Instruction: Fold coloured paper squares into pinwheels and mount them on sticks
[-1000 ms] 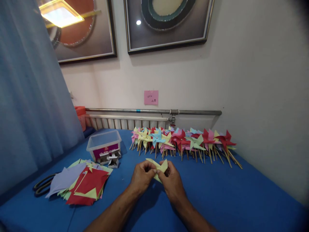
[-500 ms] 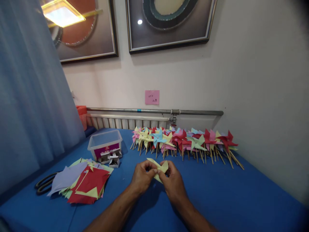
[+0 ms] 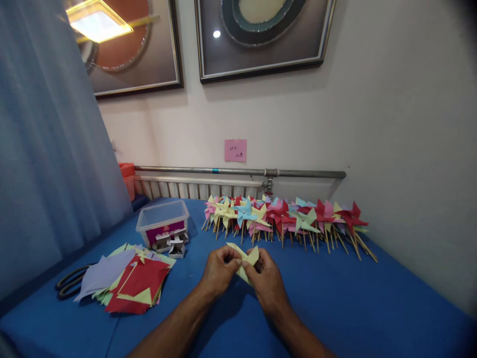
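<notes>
Between my two hands is a pale yellow paper pinwheel [image 3: 252, 256], with points folded in toward its middle and no stick showing on it. My left hand [image 3: 220, 271] pinches its left side between thumb and fingers. On the other side my right hand [image 3: 269, 278] grips the paper, the thumb pressed near the centre and the fingers behind. Both hands are above the blue tabletop [image 3: 320, 303]. Whether a pin sits at the pinwheel's centre is hidden by the thumbs.
Finished pinwheels on sticks [image 3: 283, 216] lie in a long row at the back. To the left are loose coloured paper sheets [image 3: 143, 278], black-handled scissors [image 3: 69, 283], a clear plastic tub [image 3: 164, 215] and small open boxes [image 3: 176, 248]. A blue curtain [image 3: 55, 129] hangs at the left.
The left thumb and fingers have shifted very slightly left on the yellow paper. Both hands keep their hold, and everything on the table stays put.
</notes>
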A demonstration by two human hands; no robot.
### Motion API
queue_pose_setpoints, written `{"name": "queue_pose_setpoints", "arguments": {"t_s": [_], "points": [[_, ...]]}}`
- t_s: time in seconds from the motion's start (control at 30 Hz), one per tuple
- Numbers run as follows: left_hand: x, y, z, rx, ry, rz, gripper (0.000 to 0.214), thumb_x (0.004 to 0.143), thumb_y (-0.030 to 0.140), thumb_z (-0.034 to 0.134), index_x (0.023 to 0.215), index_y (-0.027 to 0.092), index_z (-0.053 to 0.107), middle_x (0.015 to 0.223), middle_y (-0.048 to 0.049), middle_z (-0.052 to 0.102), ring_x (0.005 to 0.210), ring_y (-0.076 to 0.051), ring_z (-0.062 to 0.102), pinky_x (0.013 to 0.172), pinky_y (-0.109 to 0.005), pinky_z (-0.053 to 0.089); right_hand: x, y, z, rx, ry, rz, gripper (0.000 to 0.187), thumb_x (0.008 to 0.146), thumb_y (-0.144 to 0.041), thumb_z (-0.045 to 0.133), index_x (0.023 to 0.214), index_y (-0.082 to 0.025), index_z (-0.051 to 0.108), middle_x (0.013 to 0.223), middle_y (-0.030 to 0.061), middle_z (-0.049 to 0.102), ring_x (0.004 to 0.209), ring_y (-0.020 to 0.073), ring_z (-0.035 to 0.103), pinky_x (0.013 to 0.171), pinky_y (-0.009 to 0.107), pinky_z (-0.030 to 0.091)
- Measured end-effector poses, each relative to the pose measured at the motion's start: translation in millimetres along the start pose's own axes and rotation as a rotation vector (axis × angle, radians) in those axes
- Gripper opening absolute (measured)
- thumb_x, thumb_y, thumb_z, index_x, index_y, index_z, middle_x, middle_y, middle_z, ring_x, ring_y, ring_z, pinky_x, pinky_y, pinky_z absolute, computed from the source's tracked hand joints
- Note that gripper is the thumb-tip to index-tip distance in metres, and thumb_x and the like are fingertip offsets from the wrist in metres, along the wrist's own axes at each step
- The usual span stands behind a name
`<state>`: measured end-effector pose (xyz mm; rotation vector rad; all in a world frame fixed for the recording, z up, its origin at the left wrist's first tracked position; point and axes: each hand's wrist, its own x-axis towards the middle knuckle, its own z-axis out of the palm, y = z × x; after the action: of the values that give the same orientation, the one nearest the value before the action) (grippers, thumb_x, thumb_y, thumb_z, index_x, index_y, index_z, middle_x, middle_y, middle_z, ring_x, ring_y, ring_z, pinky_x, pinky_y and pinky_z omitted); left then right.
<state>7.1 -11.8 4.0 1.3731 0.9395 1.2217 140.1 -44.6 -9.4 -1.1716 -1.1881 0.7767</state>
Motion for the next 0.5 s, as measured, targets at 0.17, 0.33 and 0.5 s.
{"name": "queue_pose_setpoints", "arguments": {"t_s": [0.17,0.33,0.5], "points": [[-1.6,-1.2,1.3,-0.005,-0.004,0.001,0.019,0.065,0.028,0.076,0.07,0.016,0.063,0.059,0.0034,0.056,0.055,-0.01,0.046,0.055,-0.023,0.036,4.4,0.4,0.1,0.074,-0.002,0.068,0.03,0.07,-0.037,0.072,0.092,-0.024,0.057,0.073,-0.0012,0.067,0.067,0.0209,0.063,0.06,0.03,0.048],[0.8,1.2,0.0,-0.091,0.057,-0.008,0.026,0.061,0.031,0.081,0.071,0.016,0.063,0.06,0.0028,0.058,0.054,-0.009,0.048,0.054,-0.022,0.036,11.5,9.9,-4.4,0.147,0.023,0.117,0.034,0.066,-0.039,0.073,0.092,-0.023,0.057,0.07,-0.0028,0.065,0.061,0.0191,0.061,0.056,0.029,0.047],[3.0,3.8,-5.0,-0.209,0.132,-0.142,0.031,0.06,0.038,0.081,0.072,0.015,0.064,0.065,-0.0016,0.066,0.056,-0.012,0.057,0.059,-0.025,0.043,11.4,8.6,-7.1,0.175,0.001,0.146,0.036,0.066,-0.041,0.074,0.093,-0.023,0.058,0.068,-0.0029,0.065,0.059,0.0186,0.06,0.054,0.029,0.046]]}}
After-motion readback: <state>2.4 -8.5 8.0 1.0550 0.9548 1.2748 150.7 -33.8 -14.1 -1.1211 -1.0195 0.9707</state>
